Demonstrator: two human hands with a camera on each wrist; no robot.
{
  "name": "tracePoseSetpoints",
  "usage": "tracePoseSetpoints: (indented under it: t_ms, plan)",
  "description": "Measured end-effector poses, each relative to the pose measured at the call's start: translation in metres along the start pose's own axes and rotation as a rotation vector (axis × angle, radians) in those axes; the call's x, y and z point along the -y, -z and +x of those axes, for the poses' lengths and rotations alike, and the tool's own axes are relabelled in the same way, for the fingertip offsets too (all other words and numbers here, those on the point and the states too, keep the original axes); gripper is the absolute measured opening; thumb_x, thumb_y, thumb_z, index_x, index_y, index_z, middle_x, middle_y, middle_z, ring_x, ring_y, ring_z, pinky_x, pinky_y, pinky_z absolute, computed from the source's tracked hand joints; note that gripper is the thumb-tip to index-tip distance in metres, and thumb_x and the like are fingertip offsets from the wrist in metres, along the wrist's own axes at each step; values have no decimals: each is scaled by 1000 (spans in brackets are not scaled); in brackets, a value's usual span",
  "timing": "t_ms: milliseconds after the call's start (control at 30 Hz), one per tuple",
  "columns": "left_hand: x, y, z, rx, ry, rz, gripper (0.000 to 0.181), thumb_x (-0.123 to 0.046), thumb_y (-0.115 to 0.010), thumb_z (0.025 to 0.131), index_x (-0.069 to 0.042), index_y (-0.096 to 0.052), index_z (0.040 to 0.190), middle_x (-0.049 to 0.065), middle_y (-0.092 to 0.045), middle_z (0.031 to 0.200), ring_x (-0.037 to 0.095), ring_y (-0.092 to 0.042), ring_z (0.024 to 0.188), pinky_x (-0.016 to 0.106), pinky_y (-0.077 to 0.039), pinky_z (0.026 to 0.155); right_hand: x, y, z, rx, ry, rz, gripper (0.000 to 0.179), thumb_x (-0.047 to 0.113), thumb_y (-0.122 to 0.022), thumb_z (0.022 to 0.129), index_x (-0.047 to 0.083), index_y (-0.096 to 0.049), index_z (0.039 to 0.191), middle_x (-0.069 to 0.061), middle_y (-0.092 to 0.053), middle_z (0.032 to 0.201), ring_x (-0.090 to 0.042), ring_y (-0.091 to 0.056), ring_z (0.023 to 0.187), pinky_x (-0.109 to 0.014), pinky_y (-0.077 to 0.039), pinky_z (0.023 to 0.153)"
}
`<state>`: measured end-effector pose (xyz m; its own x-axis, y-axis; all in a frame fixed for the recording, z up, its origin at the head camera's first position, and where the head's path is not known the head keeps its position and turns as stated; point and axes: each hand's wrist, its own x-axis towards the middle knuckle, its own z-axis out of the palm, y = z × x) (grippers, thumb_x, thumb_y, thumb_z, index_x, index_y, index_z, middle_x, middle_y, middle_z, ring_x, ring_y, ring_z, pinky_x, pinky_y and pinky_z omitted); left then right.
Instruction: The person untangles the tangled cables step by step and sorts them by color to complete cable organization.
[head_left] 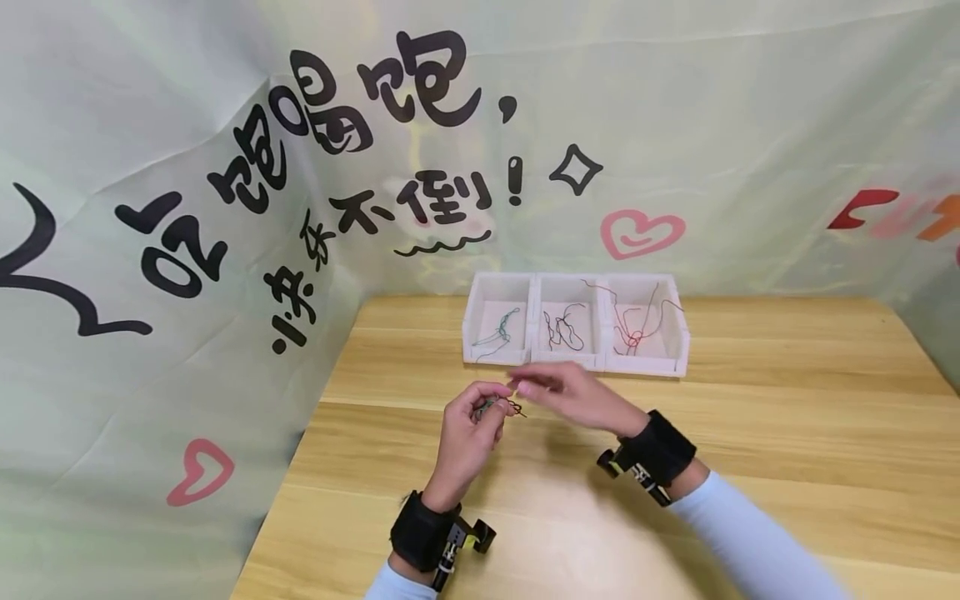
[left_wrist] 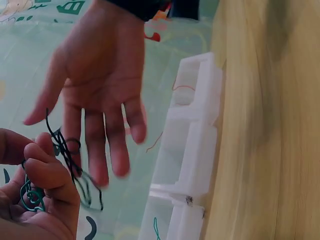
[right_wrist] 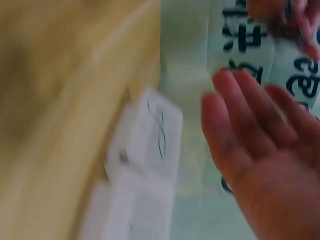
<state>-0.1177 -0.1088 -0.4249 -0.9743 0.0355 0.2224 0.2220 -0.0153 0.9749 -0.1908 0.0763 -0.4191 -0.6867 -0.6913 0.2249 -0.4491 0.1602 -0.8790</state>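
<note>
My left hand (head_left: 463, 433) pinches a small tangle of strings above the table, in front of the bins. In the left wrist view, green string (left_wrist: 32, 199) lies bunched against the curled fingers. Black string (left_wrist: 64, 152) sticks out past the fingertips in loose loops. My right hand (head_left: 581, 398) is just to the right, close to the left fingertips. Its palm and straight, spread fingers show in the left wrist view, holding nothing. The right wrist view is blurred, with the right fingers (right_wrist: 250, 117) extended and the left hand at the top right corner.
Three joined white bins (head_left: 645, 364) stand by the back wall. Green string (head_left: 504, 329) lies in the left one, black string (head_left: 566, 332) in the middle and red string (head_left: 633, 337) in the right, some of it over the rim. The wooden table (head_left: 787, 433) spreads around them.
</note>
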Motion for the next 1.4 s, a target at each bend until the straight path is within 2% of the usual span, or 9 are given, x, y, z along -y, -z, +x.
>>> tracePoseSetpoints:
  t_ms: [100, 167, 433, 567, 633, 800, 900, 1100, 1400]
  plan:
    - [2, 1, 1, 4, -21, -28, 12, -7, -54, 92, -6, -61, 101, 20, -58, 79, 18, -45, 50, 20, -36, 42, 2, -15, -2, 129, 71, 147, 27, 16, -53, 96, 11, -57, 122, -4, -63, 111, -24, -58, 98, -38, -51, 84]
    - [1, 1, 0, 5, -26, -41, 13, -9, -55, 92, -6, -60, 103, 17, -58, 79, 19, -45, 51, 21, -36, 43, 3, -20, -3, 148, 79, 200, 24, 13, -55, 94, 9, -58, 117, -6, -64, 106, -27, -59, 93, -38, -52, 82]
    - [-3, 3, 0, -10, 4, -41, 21, -8, -53, 94, -7, -58, 114, 25, -56, 81, 21, -45, 51, 22, -38, 43, 29, -18, -5, -45, -1, 57, 12, 17, -59, 92, 12, -68, 98, -2, -66, 82, -20, -61, 69, -30, -52, 57]
    - [-19, 2, -2, -8, 25, -20, 23, -2, -49, 94, -5, -57, 115, 20, -58, 83, 20, -43, 51, 23, -36, 44, 46, -10, -6, -93, -26, 3, 13, 14, -57, 93, 9, -68, 90, -1, -64, 73, -21, -58, 64, -26, -44, 51]
    - [-28, 2, -4, -6, 29, -9, 24, 1, -48, 93, -4, -56, 115, 18, -57, 84, 19, -43, 51, 23, -36, 44, 48, -8, -7, -113, -29, -17, 14, 13, -55, 94, 11, -68, 88, -2, -64, 73, -21, -58, 65, -29, -47, 54]
    - [-33, 2, -5, 0, 10, 0, 28, 5, -46, 91, -3, -56, 116, 23, -53, 90, 19, -42, 53, 24, -36, 45, 21, -3, -8, -163, -21, -23, 15, 22, -55, 95, 18, -69, 98, -4, -68, 83, -16, -62, 72, -35, -55, 66]
    - [-33, 2, -6, -2, 8, 10, 31, 6, -46, 90, -3, -56, 117, 28, -52, 95, 20, -43, 54, 24, -37, 46, 4, 2, -7, -201, -18, -57, 17, 29, -56, 94, 21, -69, 103, -1, -67, 88, -12, -62, 72, -33, -55, 63]
    - [-31, 3, -9, 0, 4, 14, 29, 4, -46, 93, -3, -56, 119, 29, -52, 95, 21, -43, 55, 24, -38, 47, -4, 16, -8, -314, -8, -158, 17, 27, -59, 92, 19, -69, 103, -3, -64, 84, -12, -57, 64, -30, -51, 52]
    - [-27, 2, -10, 23, -17, 21, 27, -1, -44, 96, -5, -56, 120, 25, -57, 90, 21, -44, 54, 24, -39, 46, -23, 49, -3, -443, -224, -186, 24, 24, -62, 90, 5, -68, 104, -16, -68, 86, -24, -63, 70, -29, -54, 57]
